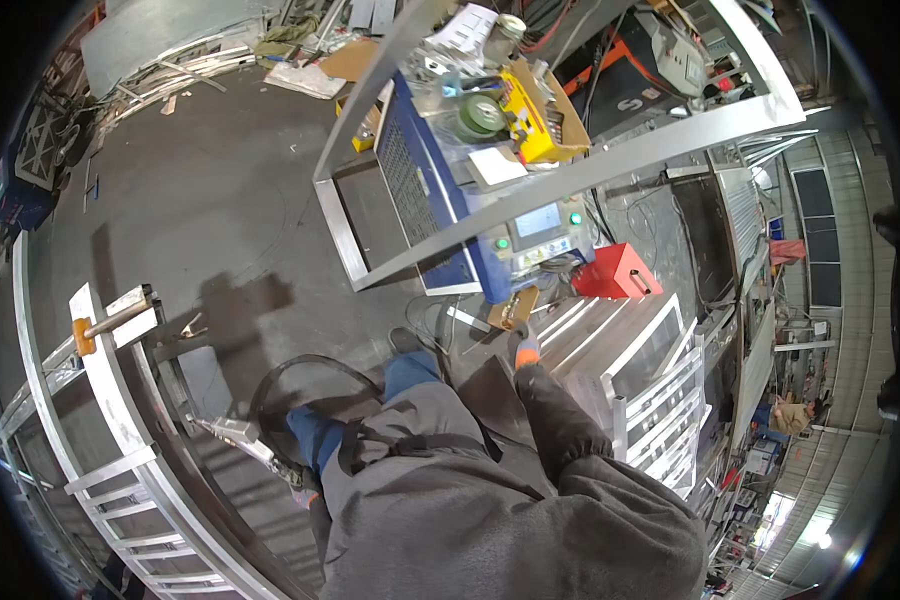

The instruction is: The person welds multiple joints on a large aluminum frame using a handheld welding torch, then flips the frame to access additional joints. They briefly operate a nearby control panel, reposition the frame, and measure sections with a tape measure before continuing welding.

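Observation:
At the lower left, my left hand (304, 492), in a glove with orange on it, is closed around the rear of a silver hand-held welding torch (238, 436). The torch's thin tip points away to the left, beside a metal rail. My right hand (522, 344), in a grey and orange glove, is stretched forward at the middle right. It is nearest a small open cardboard box (513, 309) and a stack of grey metal frames (595, 335); its fingers are too small to make out. A thick black hose (310, 362) loops over the floor in front of my legs.
A large metal frame (570, 172) stands across the blue machine (425, 190), which has a screen and green buttons. A red box (618, 272) is beside it. At left, a yellow-headed mallet (85, 337) lies on long metal frames (120, 410). Scrap strips (185, 75) lie far left.

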Available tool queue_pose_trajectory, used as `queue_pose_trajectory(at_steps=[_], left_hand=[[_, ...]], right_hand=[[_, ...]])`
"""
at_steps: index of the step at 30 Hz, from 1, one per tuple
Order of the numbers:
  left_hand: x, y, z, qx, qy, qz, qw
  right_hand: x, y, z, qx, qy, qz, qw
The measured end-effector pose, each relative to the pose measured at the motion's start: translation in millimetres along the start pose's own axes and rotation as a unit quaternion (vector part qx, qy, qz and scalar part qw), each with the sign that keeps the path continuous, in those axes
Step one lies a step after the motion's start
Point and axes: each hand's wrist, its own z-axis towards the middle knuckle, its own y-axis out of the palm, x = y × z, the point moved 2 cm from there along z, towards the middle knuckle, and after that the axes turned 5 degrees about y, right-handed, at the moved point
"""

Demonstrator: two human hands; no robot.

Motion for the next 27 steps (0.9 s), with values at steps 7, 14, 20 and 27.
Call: queue_pose_trajectory(at_steps=[7,14,20,27], left_hand=[[84,56,-36,-0.076,0.075,0.108,0.988],[122,84,-52,-0.103,0.112,0.145,0.978],[134,98,-64,-0.112,0.121,0.157,0.974],[151,106,-79,-0.113,0.126,0.165,0.972]], right_hand=[[-100,-41,157,0.047,-0.159,0.075,0.983],[-166,-50,221,-0.005,-0.195,-0.052,0.979],[-133,-28,264,0.01,-0.101,-0.095,0.99],[-19,-8,316,0.075,0.109,0.166,0.977]])
